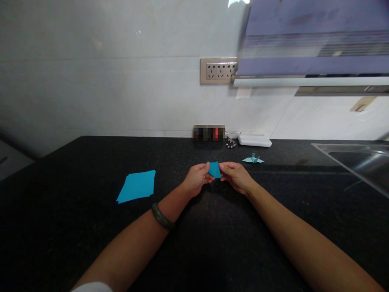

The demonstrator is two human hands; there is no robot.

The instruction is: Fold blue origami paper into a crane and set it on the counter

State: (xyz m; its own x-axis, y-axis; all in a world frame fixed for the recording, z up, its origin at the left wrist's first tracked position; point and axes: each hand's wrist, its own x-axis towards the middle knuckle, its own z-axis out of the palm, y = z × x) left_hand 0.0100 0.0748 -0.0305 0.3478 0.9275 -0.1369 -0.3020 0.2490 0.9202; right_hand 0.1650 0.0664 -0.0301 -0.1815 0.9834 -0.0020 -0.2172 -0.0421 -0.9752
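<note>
A small folded piece of blue paper (214, 170) is held up between my two hands, over the dark countertop. My left hand (196, 178) pinches its left edge, thumb on the near face. On the opposite side my right hand (236, 176) grips the right edge between thumb and fingers. Parts of the paper are hidden behind the fingertips. To the left lies a loose stack of flat blue paper sheets (137, 186). A finished folded paper crane (253, 159), lighter blue with spread wings, rests beyond my right hand.
Against the tiled wall (121, 93) stand a blurred-out box (209, 133), a small beaded item (231, 143) and a white object (254, 140). A metal sink (361, 162) is set in the black countertop (75, 243) at right. A wall socket (219, 71) and a purple cabinet (304, 61) are above.
</note>
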